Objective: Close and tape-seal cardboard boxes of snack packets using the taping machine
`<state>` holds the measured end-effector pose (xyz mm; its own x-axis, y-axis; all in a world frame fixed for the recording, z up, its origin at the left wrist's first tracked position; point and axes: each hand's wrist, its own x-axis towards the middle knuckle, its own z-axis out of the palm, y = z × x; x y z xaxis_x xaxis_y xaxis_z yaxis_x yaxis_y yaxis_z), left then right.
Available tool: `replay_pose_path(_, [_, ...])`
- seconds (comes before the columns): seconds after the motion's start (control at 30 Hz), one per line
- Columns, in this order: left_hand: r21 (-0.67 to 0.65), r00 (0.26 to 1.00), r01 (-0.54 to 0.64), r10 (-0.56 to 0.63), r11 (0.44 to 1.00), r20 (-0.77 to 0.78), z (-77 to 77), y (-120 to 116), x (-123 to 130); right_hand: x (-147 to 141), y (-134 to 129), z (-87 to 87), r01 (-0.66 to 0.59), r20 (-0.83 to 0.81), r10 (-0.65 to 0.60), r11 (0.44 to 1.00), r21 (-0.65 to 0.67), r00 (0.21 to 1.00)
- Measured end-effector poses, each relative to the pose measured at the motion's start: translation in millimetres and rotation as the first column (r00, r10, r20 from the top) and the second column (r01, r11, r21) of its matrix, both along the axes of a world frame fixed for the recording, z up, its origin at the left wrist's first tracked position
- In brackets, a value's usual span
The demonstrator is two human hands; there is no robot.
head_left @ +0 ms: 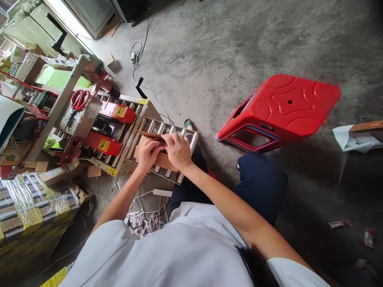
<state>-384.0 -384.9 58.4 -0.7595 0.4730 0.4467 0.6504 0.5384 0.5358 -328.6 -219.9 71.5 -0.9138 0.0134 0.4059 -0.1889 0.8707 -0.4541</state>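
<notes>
My left hand (147, 154) and my right hand (178, 152) meet over an open cardboard box (166, 162), their fingers bent and pinched together. Between the fingertips shows a sliver of something pinkish-purple, too small and too covered to name. Both hands are closed on it. The box lies on the metal rollers of a short conveyor (194, 142), with one flap standing up behind my fingers. What is inside the box is hidden by my hands.
A box-taping machine (111, 147) with red side parts adjoins the rollers on the left, red-handled scissors (80, 99) on top. A red plastic stool (287, 103) stands at right. Below lie a power strip (162, 193) and cables. A strapped stack (36, 203) fills the lower left.
</notes>
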Motion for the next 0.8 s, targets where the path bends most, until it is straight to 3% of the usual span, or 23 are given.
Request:
replay_pose_path(0.07, [0.009,0.979,-0.201,0.2,0.98,0.024,-2.9,7.1,-3.9,0.7,2.9,-0.2,-0.042,-0.024,0.041,0.999,-0.021,0.999])
replay_pose_path(0.13, [-0.058,0.924,-0.381,0.383,0.923,0.016,-5.7,13.4,-8.3,3.7,5.5,-0.4,-0.091,-0.045,0.088,0.994,-0.061,0.995])
replay_pose_path(0.2, [-0.18,0.886,-0.458,0.464,0.871,-0.006,-6.9,17.6,-11.8,8.2,6.8,-0.9,-0.118,-0.07,0.111,0.988,-0.105,0.991])
replay_pose_path(0.3, [-0.289,0.919,-0.384,0.393,0.877,-0.027,-2.9,15.9,-12.8,13.9,7.5,-2.7,-0.137,-0.12,0.122,0.982,-0.126,0.985])
replay_pose_path(0.4, [-0.292,0.99,-0.142,0.137,0.946,-0.038,3.9,3.2,-8.5,14.0,8.7,-6.6,-0.158,-0.142,0.142,0.982,-0.105,0.98])
replay_pose_path(0.5, [-0.283,0.997,0.017,-0.039,0.959,-0.072,2.2,-12.8,-2.1,15.1,8.4,-13.7,-0.178,-0.137,0.165,0.979,-0.095,0.977])
replay_pose_path(0.63, [-0.142,0.984,-0.134,0.115,0.981,-0.134,-12.2,-21.3,11.8,32.2,3.1,-28.7,-0.272,-0.129,0.261,0.959,-0.08,0.957])
replay_pose_path(0.73, [0.042,0.917,-0.346,0.348,0.937,-0.197,-16.5,-11.4,36.1,43.5,1.1,-38.0,-0.288,-0.106,0.278,0.952,-0.105,0.955])
replay_pose_path(0.8, [0.078,0.916,-0.343,0.352,0.936,-0.191,-14.8,3.4,57.1,43.2,3.6,-38.7,-0.278,-0.083,0.267,0.945,-0.171,0.96])
